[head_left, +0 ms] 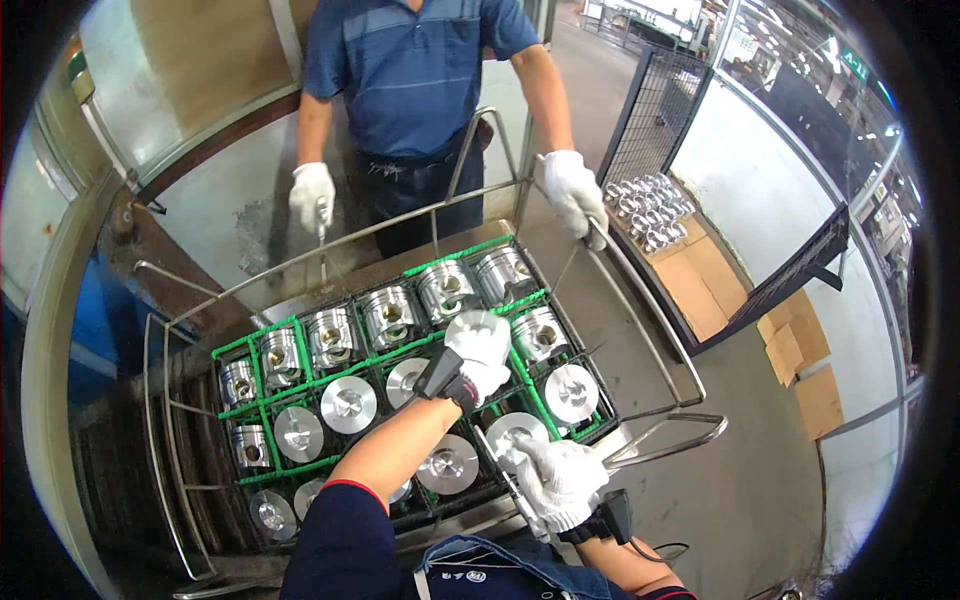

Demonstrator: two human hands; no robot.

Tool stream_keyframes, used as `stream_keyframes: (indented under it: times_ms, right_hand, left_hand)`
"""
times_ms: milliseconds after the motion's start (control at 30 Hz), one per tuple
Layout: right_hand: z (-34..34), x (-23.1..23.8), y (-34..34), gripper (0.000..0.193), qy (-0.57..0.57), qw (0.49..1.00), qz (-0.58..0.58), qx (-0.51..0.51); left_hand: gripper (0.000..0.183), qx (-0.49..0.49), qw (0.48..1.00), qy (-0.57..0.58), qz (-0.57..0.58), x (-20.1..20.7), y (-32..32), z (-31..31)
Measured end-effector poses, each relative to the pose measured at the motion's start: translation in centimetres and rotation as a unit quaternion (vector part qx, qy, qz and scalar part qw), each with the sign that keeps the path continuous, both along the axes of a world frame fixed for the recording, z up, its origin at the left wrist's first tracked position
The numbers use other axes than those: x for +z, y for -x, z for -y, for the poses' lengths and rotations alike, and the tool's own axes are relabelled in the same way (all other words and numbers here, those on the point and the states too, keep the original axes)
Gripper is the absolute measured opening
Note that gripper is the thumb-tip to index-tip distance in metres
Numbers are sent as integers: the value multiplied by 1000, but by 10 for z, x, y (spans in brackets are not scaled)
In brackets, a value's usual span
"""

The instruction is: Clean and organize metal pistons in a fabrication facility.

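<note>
Silvery pistons (349, 404) in green-edged basket (462, 249), left hand (480, 347) fingers curled on one, right hand (560, 480) fingers clamped round metal bar (505, 478).

A metal-railed cart (640, 330) carries green-edged wire trays (300, 322) filled with shiny metal pistons (349, 403), some upright, some lying on their sides.

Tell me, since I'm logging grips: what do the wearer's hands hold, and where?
Left hand rests on a piston top in the crate; right hand grips a thin rod mid-length.
</note>
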State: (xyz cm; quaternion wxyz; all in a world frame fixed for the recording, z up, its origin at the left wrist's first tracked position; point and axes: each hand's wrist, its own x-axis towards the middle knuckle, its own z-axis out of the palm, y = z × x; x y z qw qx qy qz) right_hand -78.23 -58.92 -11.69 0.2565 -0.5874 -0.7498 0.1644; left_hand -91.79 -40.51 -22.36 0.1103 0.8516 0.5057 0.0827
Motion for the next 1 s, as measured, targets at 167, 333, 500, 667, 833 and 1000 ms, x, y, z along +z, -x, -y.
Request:
stream_keyframes:
  times_ms: [167, 333, 500, 667, 833, 1000]
  right_hand:
    - [-6, 0, -4, 24, 49, 997, -55, 38]
    - [-2, -13, -9, 30, -7, 999, -9, 35]
    - [-4, -12, -8, 29, -24, 999, -10, 25]
    - [-1, -15, -8, 22, -44, 999, -7, -2]
    - [-6, -10, 1, 18, -4, 999, -17, 40]
    - [-6, -8, -5, 20, -22, 999, -33, 24]
  left_hand:
    - [72, 5, 987, 70, 143, 7, -28, -26]
    - [91, 16, 981, 173, 80, -36, -64, -62]
    - [82, 85, 946, 287, 126, -42, -77, -85]
    - [65, -59, 996, 38, 50, -3, -98, -41]
    - [68, -72, 994, -46, 64, -28, -67, -35]
    - [30, 74, 985, -111, 112, 24, 20, -24]
